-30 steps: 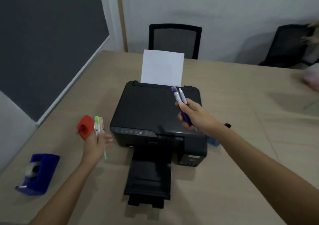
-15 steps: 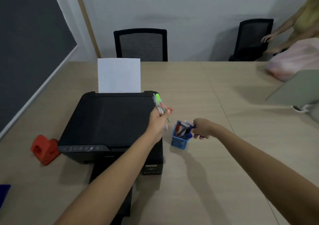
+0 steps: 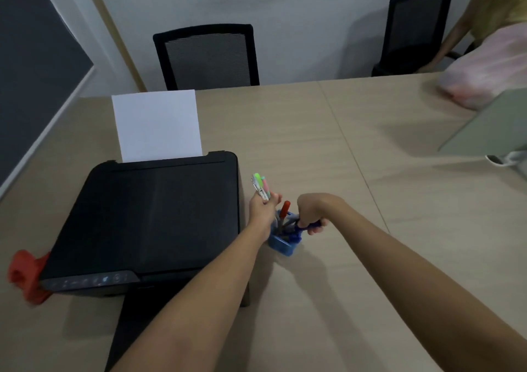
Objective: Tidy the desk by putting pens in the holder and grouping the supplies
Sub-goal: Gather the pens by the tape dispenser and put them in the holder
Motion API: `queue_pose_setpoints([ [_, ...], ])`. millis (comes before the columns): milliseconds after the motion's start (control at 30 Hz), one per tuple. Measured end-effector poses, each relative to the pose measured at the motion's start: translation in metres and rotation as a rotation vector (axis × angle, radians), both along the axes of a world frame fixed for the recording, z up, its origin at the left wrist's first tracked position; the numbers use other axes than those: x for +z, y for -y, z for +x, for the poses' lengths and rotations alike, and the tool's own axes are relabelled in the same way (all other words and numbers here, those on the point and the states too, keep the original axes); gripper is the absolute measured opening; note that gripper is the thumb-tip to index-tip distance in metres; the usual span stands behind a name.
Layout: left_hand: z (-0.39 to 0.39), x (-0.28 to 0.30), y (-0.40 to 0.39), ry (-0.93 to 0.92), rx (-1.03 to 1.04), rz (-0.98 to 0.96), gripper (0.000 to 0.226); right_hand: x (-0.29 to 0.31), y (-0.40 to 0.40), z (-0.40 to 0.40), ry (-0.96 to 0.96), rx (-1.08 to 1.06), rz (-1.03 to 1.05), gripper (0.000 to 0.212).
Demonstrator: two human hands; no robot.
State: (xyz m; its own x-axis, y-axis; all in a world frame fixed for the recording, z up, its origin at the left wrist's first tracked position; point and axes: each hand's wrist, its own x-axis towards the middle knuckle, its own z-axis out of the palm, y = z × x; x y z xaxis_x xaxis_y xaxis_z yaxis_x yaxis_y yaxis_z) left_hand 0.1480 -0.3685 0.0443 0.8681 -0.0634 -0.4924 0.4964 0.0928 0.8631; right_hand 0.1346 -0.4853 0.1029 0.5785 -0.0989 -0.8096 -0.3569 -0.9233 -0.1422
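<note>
A small blue pen holder stands on the desk just right of the black printer, with several pens in it, one red-capped. My left hand hovers over the holder's left side, closed around a bunch of pastel pens with green and pink caps pointing up. My right hand is at the holder's right rim, fingers closed on blue pens whose tips are down in the holder.
A white sheet stands in the printer's feed. A red tape dispenser sits left of the printer. Two black chairs line the far edge. Another person, a pink bag and a grey-green object are at the right.
The view swung right from the printer's left side to the holder. My left hand carried the pastel pens across the printer to the holder; my right hand lowered the blue pens into it.
</note>
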Motion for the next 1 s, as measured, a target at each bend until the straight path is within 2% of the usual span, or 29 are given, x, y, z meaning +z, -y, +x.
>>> queue_pose_setpoints([
  [233,-0.009,-0.026,0.005,0.017,-0.059,-0.005,0.022,-0.015,-0.005,0.018,-0.013,-0.006,0.004,0.027],
  [367,-0.008,-0.026,0.009,0.005,-0.034,-0.053,0.022,-0.014,0.005,0.017,0.134,-0.074,0.007,0.029],
  [533,-0.004,-0.026,0.008,-0.023,-0.045,-0.067,0.006,-0.011,0.013,0.010,0.380,0.054,-0.139,0.024],
  [567,-0.003,-0.024,0.006,0.000,-0.051,-0.070,0.008,-0.011,0.014,0.009,0.431,0.023,-0.111,0.024],
  [667,-0.002,-0.016,0.003,-0.034,-0.054,-0.167,0.044,-0.015,0.014,0.005,0.622,-0.133,-0.001,0.024],
  [733,-0.005,-0.014,0.001,-0.048,-0.056,-0.186,0.052,-0.025,0.011,0.002,0.678,-0.170,0.034,0.020],
  [867,-0.020,-0.012,0.006,0.136,-0.181,0.136,0.030,-0.050,0.008,-0.014,0.737,-0.256,0.088,0.021],
  [933,-0.024,-0.018,0.008,0.247,-0.283,0.323,0.025,-0.061,0.012,-0.024,0.858,-0.404,0.131,0.021],
  [1000,-0.031,-0.024,0.007,0.317,-0.348,0.435,0.023,-0.068,0.013,-0.034,0.882,-0.565,0.206,0.023],
])
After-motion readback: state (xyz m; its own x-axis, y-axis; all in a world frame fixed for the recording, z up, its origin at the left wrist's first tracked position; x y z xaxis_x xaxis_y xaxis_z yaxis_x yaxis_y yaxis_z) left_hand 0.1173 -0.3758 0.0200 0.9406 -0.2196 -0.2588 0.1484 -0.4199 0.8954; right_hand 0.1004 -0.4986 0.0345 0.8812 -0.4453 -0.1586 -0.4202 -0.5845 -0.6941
